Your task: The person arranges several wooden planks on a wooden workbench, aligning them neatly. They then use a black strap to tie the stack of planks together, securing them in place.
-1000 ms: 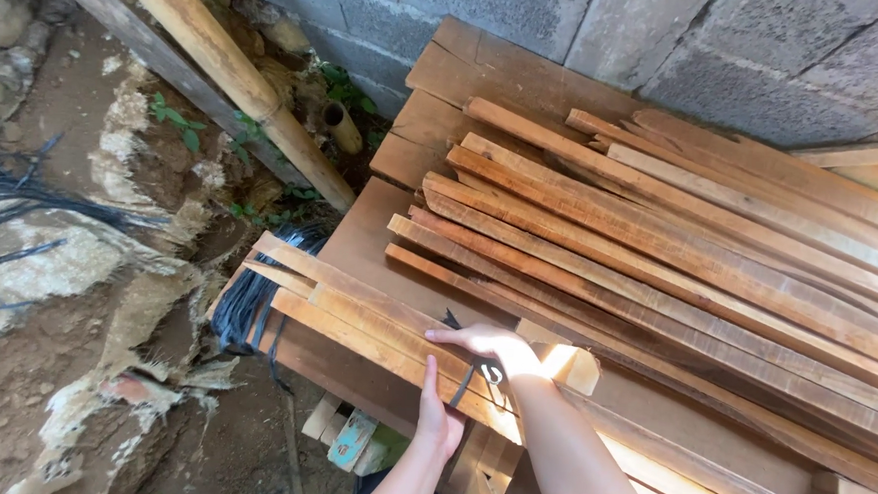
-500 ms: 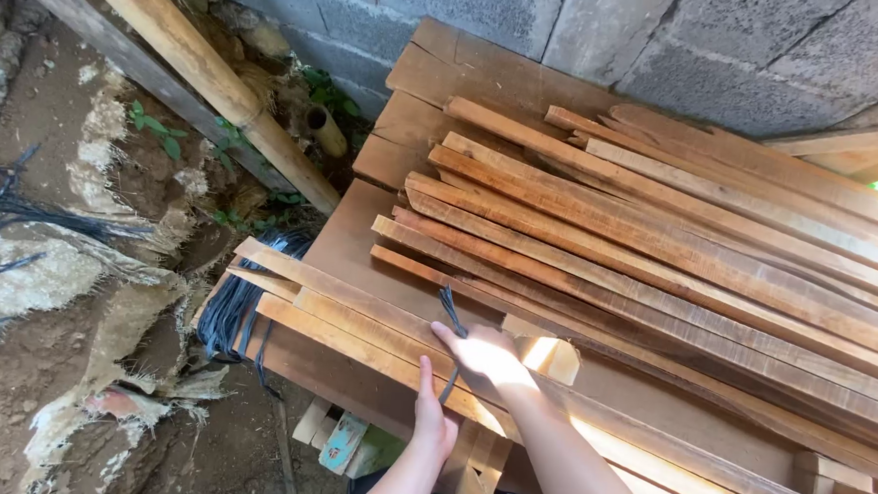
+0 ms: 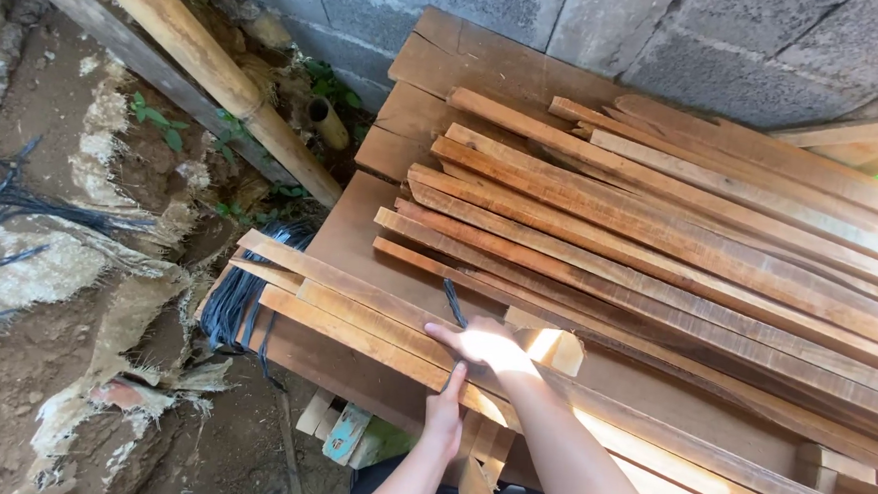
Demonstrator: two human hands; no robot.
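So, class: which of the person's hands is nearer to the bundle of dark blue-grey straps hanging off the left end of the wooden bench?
Left. The left hand grips the near edge of the slats, closer to the bundle of dark blue-grey straps. The right hand rests on top of the slats, slightly farther right.

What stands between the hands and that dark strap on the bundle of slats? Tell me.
Nothing visible does. The right hand lies on the near slat bundle right at the dark strap, and the left hand reaches up to the strap's lower end at the bundle's edge.
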